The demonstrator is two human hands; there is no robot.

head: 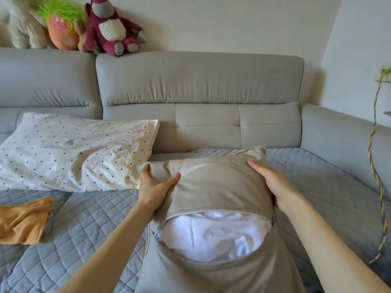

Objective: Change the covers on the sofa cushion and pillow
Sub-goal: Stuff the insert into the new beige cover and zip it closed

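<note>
The grey sofa (198, 85) fills the view, its seat spread with a quilted blue mat (84, 225). Left of the left grip lies the polka-dot pillow (72, 151), leaning on the backrest, and nearer the camera on that side sits a crumpled orange cover (23, 220). Between both grips lies the cushion in its beige cover (215, 180), the zip edge gaping toward the person so the white insert (213, 235) shows through. The left hand (155, 187) is clenched on the cover's far-left corner, thumb on top pinching a fold of fabric. The right hand (273, 180) lies flat with fingers straight, pressing on the cover's right side, grasping nothing. Plush toys (110, 28) sit on the backrest, far beyond both grips.
</note>
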